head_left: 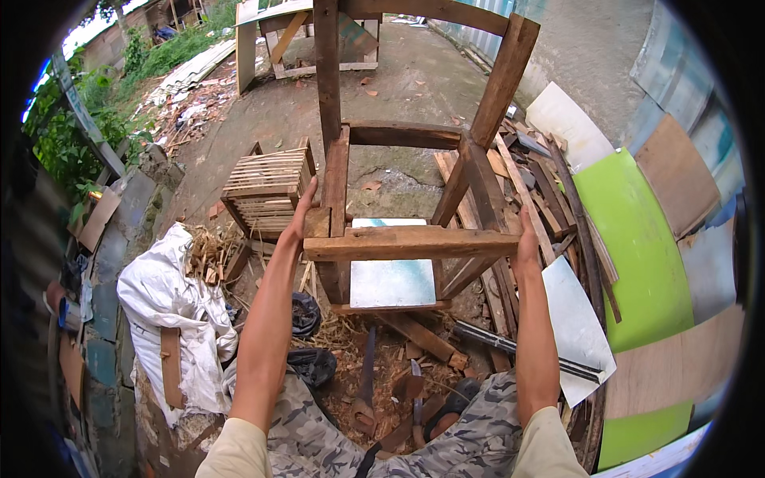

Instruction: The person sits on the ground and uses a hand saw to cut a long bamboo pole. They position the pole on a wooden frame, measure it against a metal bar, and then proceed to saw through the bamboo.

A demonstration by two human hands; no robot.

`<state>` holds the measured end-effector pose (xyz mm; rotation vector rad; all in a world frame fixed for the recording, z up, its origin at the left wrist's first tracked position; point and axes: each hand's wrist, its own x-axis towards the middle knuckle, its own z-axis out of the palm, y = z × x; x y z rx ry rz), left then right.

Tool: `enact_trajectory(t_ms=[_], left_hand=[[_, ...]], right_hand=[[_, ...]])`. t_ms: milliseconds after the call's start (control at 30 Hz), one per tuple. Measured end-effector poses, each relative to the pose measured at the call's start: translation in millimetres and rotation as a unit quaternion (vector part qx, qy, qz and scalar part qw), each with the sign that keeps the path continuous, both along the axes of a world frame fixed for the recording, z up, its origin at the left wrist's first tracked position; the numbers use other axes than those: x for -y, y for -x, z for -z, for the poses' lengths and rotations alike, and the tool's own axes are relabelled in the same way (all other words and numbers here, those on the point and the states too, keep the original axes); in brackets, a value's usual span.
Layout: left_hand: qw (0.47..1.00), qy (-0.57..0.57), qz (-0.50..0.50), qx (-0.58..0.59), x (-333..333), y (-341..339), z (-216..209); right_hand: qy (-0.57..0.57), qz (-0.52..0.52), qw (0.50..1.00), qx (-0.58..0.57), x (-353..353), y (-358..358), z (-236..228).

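Between left hand (304, 213) and right hand (526, 243), both gripping: worn, dark-brown wooden frame (410, 243).

Fisheye view from the head, looking forward and down, wooden frame (410, 244) near

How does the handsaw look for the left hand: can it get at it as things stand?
Probably not right now: the left hand is busy holding the wooden frame. If it let go, the way looks free, since the handsaw's handle lies uncovered.
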<state>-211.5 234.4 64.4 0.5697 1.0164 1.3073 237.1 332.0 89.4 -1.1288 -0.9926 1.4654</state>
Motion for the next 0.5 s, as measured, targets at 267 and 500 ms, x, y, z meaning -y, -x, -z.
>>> enact_trajectory(t_ms=[267,500], left_hand=[[0.999,0.013,-0.034,0.004,0.4,-13.1,-9.5],[0.999,-0.004,-0.013,0.030,0.2,1.0,-3.2]], right_hand=[[-0.018,0.127,0.991,-0.031,-0.1,6.9,7.0],[-0.095,0.237,0.967,0.011,0.9,24.2,14.5]])
